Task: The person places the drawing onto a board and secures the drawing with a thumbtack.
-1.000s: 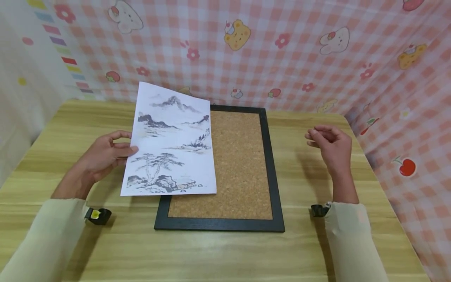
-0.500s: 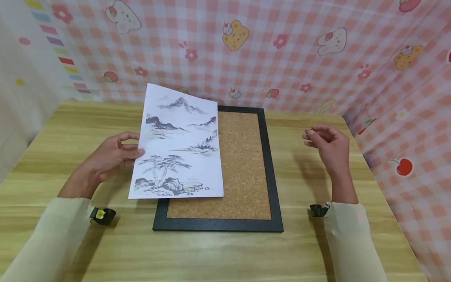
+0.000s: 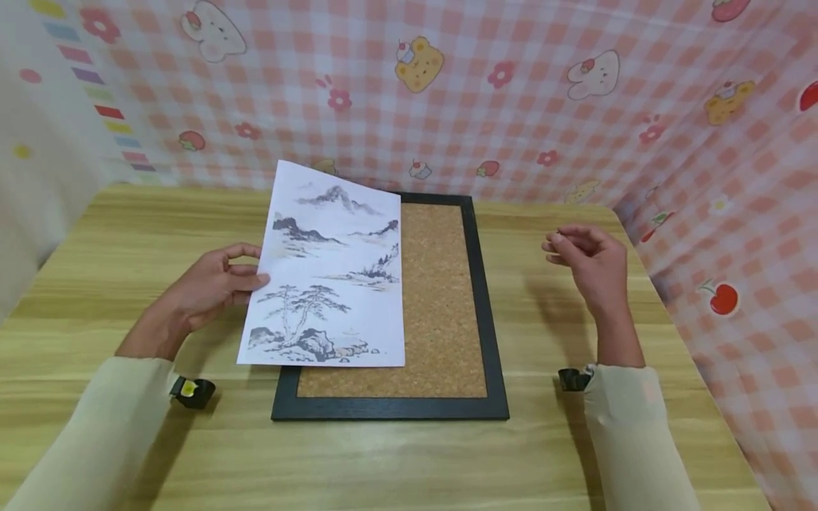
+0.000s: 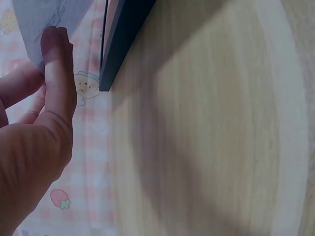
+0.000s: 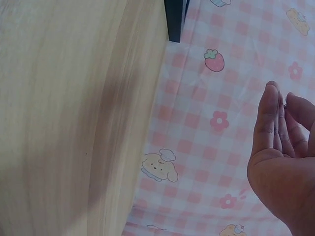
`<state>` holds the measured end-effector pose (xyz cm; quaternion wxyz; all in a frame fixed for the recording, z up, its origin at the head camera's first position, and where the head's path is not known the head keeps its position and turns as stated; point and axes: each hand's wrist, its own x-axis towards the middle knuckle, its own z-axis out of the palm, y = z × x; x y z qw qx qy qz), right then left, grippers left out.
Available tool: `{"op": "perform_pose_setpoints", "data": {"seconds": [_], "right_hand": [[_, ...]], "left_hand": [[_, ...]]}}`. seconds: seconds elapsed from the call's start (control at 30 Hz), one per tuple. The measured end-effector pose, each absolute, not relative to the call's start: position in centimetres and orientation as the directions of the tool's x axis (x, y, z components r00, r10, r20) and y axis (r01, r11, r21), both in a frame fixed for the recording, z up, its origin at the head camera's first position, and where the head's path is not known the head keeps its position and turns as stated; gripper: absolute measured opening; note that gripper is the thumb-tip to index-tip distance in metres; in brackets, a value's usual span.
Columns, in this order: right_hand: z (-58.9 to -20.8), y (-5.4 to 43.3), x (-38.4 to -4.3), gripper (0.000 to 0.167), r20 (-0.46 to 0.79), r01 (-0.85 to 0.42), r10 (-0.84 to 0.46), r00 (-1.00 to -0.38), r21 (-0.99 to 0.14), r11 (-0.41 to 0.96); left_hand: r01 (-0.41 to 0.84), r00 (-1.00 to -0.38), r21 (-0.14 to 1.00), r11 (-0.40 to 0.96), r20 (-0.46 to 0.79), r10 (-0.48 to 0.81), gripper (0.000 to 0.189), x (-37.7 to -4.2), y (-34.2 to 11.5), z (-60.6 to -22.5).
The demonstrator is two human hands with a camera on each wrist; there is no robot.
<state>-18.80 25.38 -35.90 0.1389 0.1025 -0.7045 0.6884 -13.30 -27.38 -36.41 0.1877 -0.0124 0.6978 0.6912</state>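
My left hand (image 3: 214, 287) pinches the left edge of a white paper sheet (image 3: 377, 305) printed with an ink landscape of mountains and pines, thumb in front and fingers behind. Tilted, the sheet overlaps the left part of a cork board (image 3: 441, 298) with a black frame (image 3: 390, 408), which lies on the table. In the left wrist view the thumb (image 4: 56, 64) presses against the paper (image 4: 37, 22). To the right of the board, my right hand (image 3: 594, 266) is raised with thumb and fingertips together. They pinch a tiny dark pin-like thing (image 5: 285, 105), mostly hidden.
The wooden table (image 3: 383, 461) extends around the board. A pink checked cloth (image 3: 364, 85) with cartoon prints hangs behind the table and along its right side. Black straps (image 3: 193, 392) are on both wrists, by the light sleeves (image 3: 96, 433).
My left hand has carried the paper sheet to the right, so it covers more of the cork board, and its top sits slightly lower in view. The right hand keeps its pose.
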Motion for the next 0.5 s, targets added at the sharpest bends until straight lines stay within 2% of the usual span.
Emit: {"op": "perform_pose_setpoints", "data": {"seconds": [0.5], "right_hand": [[-35.38,25.23,-18.6,0.022,0.338,-0.335,0.048,-0.94,-0.94,0.057]], "left_hand": [[-0.256,-0.928,0.949,0.183,-0.294,0.229,0.032,-13.8,-26.71,-37.2]]}}
